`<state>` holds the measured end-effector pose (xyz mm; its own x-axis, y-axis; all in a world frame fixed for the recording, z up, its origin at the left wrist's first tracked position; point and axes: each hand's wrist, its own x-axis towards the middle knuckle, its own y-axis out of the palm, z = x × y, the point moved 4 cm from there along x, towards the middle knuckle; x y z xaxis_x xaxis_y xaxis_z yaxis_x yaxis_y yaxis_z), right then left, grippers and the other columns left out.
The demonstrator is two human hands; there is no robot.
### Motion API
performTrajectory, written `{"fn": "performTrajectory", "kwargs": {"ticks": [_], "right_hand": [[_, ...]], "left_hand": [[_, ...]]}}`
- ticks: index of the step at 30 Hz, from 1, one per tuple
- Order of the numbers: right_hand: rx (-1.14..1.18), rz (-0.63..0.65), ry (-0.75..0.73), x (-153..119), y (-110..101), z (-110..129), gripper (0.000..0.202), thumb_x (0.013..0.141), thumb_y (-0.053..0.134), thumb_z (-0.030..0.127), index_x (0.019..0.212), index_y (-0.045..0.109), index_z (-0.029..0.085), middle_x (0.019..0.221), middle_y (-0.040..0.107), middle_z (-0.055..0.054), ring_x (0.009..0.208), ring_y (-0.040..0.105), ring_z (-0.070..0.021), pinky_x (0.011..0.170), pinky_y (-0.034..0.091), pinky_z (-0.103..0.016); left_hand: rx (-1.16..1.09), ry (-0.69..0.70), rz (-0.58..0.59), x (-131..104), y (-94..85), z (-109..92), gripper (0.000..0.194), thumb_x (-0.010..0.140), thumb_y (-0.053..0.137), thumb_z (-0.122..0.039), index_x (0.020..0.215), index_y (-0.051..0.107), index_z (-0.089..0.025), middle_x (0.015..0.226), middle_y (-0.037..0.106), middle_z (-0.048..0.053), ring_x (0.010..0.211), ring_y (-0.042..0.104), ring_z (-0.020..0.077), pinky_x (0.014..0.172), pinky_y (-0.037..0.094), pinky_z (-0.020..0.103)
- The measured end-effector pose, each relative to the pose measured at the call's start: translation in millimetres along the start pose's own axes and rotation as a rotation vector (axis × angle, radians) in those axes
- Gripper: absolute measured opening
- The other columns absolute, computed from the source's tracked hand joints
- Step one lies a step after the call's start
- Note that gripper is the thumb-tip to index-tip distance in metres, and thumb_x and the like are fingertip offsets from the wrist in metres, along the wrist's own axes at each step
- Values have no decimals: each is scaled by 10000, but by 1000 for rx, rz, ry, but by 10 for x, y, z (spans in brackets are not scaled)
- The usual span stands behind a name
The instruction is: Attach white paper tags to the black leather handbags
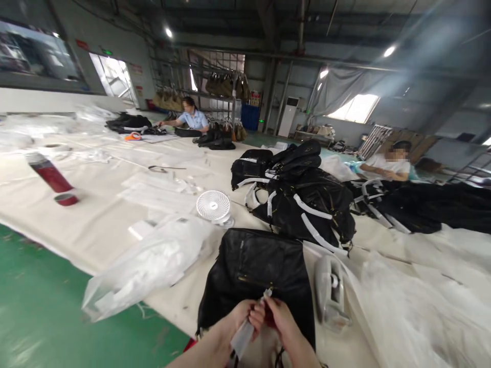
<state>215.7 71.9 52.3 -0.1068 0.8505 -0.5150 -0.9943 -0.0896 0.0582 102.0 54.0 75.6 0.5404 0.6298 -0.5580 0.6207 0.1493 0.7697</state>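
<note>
Gripping a narrow strip of white wrapping (241, 340), two bare hands meet over the front of a black bag (261, 250) at the near edge of a long, cream-covered table (95, 220). The left hand (248, 316) is mostly closed, its fingers curled around the strip, the lower end of which hangs out below the fist toward the wearer. The right hand (280, 318) is partly closed, thumb and fingertips drawn together in a pinch at the strip's upper end, touching or almost touching the left fingers; its palm is hidden. Whether the strip is wrapped around anything cannot be made out. The bag lies with its front facing up, a zip running across it just above the hands. Just right of the bag sits a grey, tape-dispenser-like object (332, 291); to its left lies a clear plastic sack (153, 266) of white pieces, and beyond its top edge stands a small white fan (214, 206). Farther back is a heap of black bags (307, 197), many straps wrapped in white. Across the table at far left are a dark red flask (51, 176) and a red cup (66, 199); a co-worker in light blue (195, 120) sits beyond, and another in white (393, 166) is at right
</note>
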Motion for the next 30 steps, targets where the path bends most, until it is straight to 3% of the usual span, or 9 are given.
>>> {"fn": "performTrajectory", "kwargs": {"ticks": [3, 6, 9, 12, 15, 19, 22, 26, 30], "right_hand": [[326, 82, -2, -91, 63, 58, 411, 612, 778, 526, 791, 732, 159, 768, 717, -38, 740, 645, -171, 725, 501, -270], [423, 56, -5, -116, 79, 73, 405, 579, 821, 485, 785, 750, 144, 705, 712, -35, 642, 620, -156, 649, 486, -268], [438, -17, 2, -87, 62, 38, 394, 582, 817, 512, 735, 737, 158, 620, 693, -18, 529, 580, -152, 554, 458, -283], [397, -155, 23, -44, 13, -17, 398, 577, 798, 563, 652, 693, 186, 561, 674, -14, 488, 581, -185, 501, 450, -312], [363, -222, 0, -18, -22, -26, 391, 569, 796, 578, 623, 666, 214, 624, 711, -28, 579, 647, -228, 546, 496, -332], [355, -164, -32, -17, -70, -5, 394, 577, 795, 582, 685, 705, 214, 739, 751, -45, 729, 701, -249, 657, 545, -326], [373, -97, -22, -18, -139, -20, 427, 546, 833, 539, 758, 735, 181, 846, 765, -70, 828, 712, -242, 734, 558, -306], [377, -129, 18, -10, -256, -74, 440, 507, 871, 496, 767, 737, 167, 829, 763, -70, 809, 713, -211, 764, 558, -279], [276, -214, 15, -1, -333, -109, 405, 529, 846, 542, 705, 719, 200, 736, 743, -41, 770, 707, -212, 739, 565, -289]], "left_hand": [[-31, -32, 0, 24, 36, 49, 175, 943, 507, -244, 855, 606, -130, 719, 598, 16, 530, 549, 89, 473, 468, 194], [-35, -155, -1, -12, 79, 96, 257, 910, 498, -279, 718, 577, -127, 569, 531, 4, 377, 438, 57, 371, 370, 153], [134, -228, -46, -172, 49, 127, 374, 876, 520, -447, 732, 620, -116, 545, 539, 19, 351, 440, 80, 325, 326, 170], [317, -197, -85, -395, -49, 184, 344, 819, 567, -432, 742, 658, -109, 567, 557, 25, 378, 468, 87, 324, 288, 176], [458, -158, -135, -580, -207, 285, 313, 781, 578, -418, 736, 669, -122, 594, 589, 39, 426, 507, 108, 361, 293, 197], [759, 40, -218, -723, -451, 266, 282, 754, 613, -457, 785, 620, -177, 660, 657, 46, 518, 590, 168, 454, 378, 245], [893, 169, -272, -816, -603, 114, 340, 747, 610, -542, 799, 563, -209, 650, 641, 17, 542, 597, 179, 490, 415, 269], [979, 400, -412, -952, -731, -284, 367, 782, 525, -572, 832, 540, -209, 691, 633, 24, 576, 610, 187, 474, 434, 272], [1078, 732, -703, -1110, -853, -739, 334, 837, 452, -500, 929, 557, -196, 800, 672, 68, 738, 666, 223, 641, 528, 328]]}}
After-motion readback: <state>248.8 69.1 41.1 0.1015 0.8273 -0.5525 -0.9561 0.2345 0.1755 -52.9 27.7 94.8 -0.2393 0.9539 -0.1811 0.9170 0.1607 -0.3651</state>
